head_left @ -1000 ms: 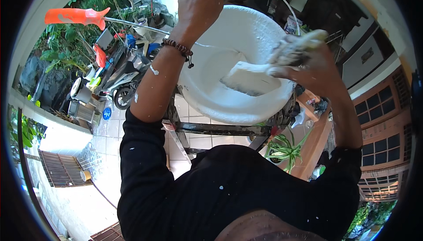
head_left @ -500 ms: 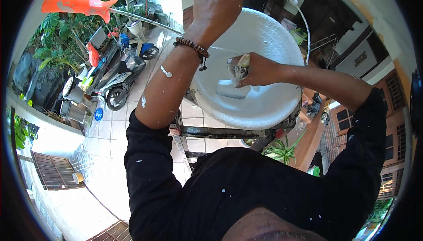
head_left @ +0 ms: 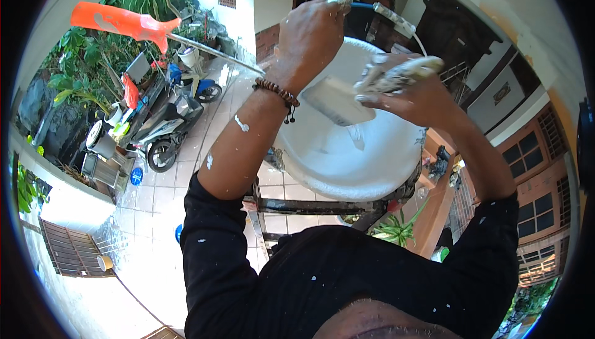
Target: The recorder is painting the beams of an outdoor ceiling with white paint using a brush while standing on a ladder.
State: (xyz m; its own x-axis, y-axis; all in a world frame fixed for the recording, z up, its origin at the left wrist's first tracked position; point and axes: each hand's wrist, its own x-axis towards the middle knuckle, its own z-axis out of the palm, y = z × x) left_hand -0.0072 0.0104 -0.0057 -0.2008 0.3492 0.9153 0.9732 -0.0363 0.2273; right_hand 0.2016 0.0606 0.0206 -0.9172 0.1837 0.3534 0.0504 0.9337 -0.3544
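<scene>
A bucket of white paint is in front of me, its inner wall coated white. My left hand is closed over the bucket's far left rim at the blue bail, whose white-smeared grip shows beside it. An orange-handled tool has its metal rod passing behind my left wrist; its other end is hidden. My right hand is closed around the paint-caked handle of what looks like a wide flat paintbrush. The brush's light head is raised over the bucket, and white paint hangs from it.
Under the bucket is a dark, paint-spattered ladder frame. A motorbike stands on the tiled floor at left, near plants. At right are a brown ledge and a spiky plant.
My right hand has lifted the paintbrush up and away from the bucket's inside, turning its handle to the right. The bucket, left hand and orange-handled tool sit slightly lower in view.
</scene>
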